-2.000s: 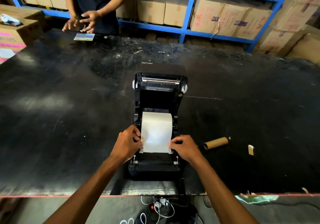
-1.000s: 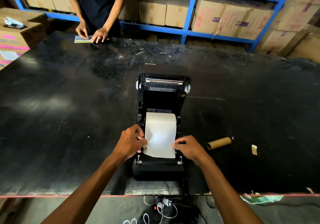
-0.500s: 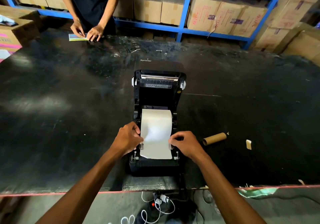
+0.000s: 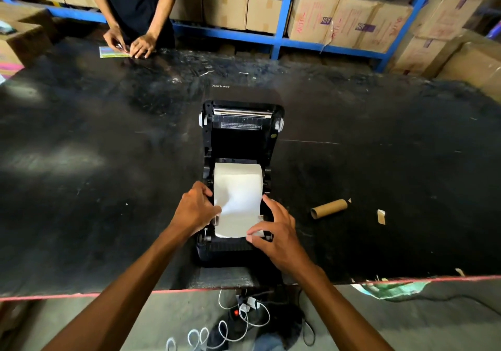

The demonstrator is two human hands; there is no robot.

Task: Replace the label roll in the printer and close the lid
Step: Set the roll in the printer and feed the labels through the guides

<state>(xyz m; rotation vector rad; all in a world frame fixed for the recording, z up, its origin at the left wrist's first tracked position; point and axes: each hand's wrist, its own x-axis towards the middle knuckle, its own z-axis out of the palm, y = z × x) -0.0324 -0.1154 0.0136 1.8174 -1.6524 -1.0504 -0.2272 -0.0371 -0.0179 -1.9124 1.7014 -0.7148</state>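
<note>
A black label printer [image 4: 238,250] stands at the near edge of the black table, its lid [image 4: 241,131] swung up and back. A white label roll [image 4: 237,185] sits in the bay, with its loose paper end drawn toward me over the front. My left hand [image 4: 193,209] presses the paper's left edge by the guide. My right hand [image 4: 273,231] pinches the paper's near right corner between thumb and finger.
An empty cardboard core [image 4: 328,208] and a small paper scrap [image 4: 381,217] lie to the right of the printer. A person [image 4: 135,11] stands at the far side with hands on a coloured card [image 4: 112,51]. Boxes fill blue shelves [image 4: 282,36] behind. Cables [image 4: 244,315] lie on the floor below.
The paper end has been drawn further toward me over the printer's front. My right hand slid down from the paper's side to its near right corner.
</note>
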